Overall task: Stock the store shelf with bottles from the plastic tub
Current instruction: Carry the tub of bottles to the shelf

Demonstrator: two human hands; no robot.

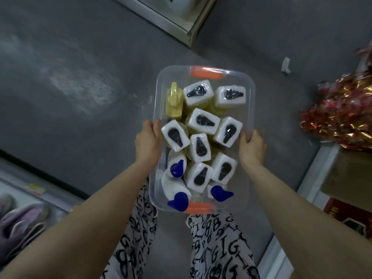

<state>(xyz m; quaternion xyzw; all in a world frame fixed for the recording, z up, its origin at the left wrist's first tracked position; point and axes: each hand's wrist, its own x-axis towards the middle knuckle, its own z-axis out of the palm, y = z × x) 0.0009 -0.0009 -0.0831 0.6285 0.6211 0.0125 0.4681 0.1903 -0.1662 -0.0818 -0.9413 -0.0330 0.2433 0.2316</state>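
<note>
Clear plastic tub (250,109) held over the floor (80,67), packed with upright bottles (202,120). Left hand (148,140) and right hand (252,147) clamp its long sides; fingers mostly hidden underneath. Shelf (181,23) cut off at top.

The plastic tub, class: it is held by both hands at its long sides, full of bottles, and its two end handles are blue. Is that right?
Not quite. The head view shows the plastic tub with orange handles; blue is only some bottle caps. Left hand and right hand do grip its long sides.
</note>
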